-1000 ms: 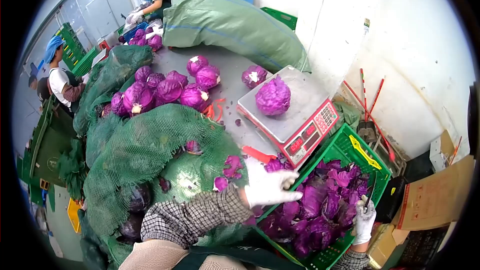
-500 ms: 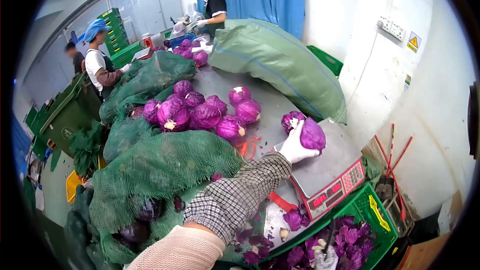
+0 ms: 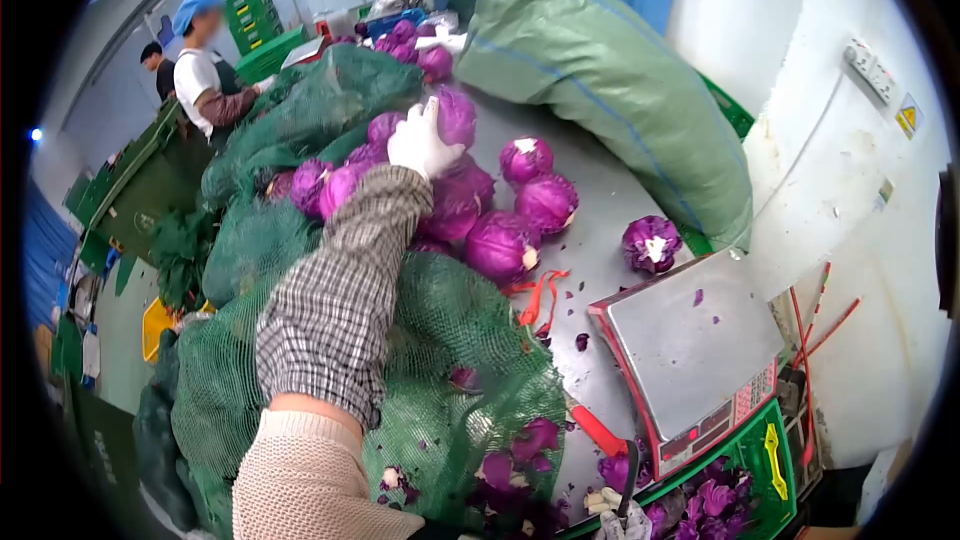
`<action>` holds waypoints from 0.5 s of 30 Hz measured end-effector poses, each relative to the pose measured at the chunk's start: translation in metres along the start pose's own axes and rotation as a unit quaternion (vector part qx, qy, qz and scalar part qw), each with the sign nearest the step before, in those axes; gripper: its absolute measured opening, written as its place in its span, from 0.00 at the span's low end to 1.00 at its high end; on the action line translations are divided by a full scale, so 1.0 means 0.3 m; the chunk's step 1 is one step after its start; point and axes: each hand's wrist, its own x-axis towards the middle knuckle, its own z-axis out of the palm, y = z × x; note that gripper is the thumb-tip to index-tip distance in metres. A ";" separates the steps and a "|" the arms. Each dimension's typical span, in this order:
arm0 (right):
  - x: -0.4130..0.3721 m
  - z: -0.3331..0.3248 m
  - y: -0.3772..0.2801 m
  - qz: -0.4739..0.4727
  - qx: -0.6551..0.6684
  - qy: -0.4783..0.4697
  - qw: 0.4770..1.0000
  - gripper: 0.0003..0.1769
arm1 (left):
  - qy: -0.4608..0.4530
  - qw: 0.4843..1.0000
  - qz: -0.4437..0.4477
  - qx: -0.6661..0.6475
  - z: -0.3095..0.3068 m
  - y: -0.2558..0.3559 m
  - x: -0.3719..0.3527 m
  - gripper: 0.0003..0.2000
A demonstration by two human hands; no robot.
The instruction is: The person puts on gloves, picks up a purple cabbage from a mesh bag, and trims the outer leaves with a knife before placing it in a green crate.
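My left hand (image 3: 425, 143), in a white glove, is closed around a purple cabbage (image 3: 457, 118) at the far side of a heap of cabbages. Two more purple cabbages (image 3: 547, 202) sit just right of that heap. At the bottom edge my right hand (image 3: 625, 522), gloved and partly cut off, grips a thin dark tool (image 3: 631, 480) that looks like a knife. A digital scale (image 3: 695, 325) with a few leaf scraps on its plate stands on the metal table (image 3: 585, 290). Behind the scale rests a single cabbage (image 3: 651, 244), its pale stem end facing me.
Green mesh sacks (image 3: 470, 340) cover the table's left side. A large pale green sack (image 3: 610, 100) lies at the back right. A green crate (image 3: 775, 500) holds trimmed leaves. A red-handled object (image 3: 598, 430) lies beside the scale. Two co-workers (image 3: 205, 70) stand farther back.
My left hand has moved from above the scale to the far left, over the heap, with a cabbage in it. The scale plate now shows only scraps. The view has shifted.
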 end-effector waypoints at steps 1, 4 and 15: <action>0.011 0.010 0.004 0.001 -0.007 -0.003 1.000 0.20 | -0.055 0.997 -0.017 0.052 0.015 -0.042 0.025 0.45; 0.041 0.077 -0.076 0.020 0.002 -0.021 1.000 0.21 | -0.112 0.985 -0.003 0.134 0.076 -0.145 0.009 0.46; 0.168 0.497 -0.037 -0.136 0.080 -0.079 0.984 0.24 | -0.013 0.982 0.179 -0.060 -0.566 -0.500 -0.678 0.31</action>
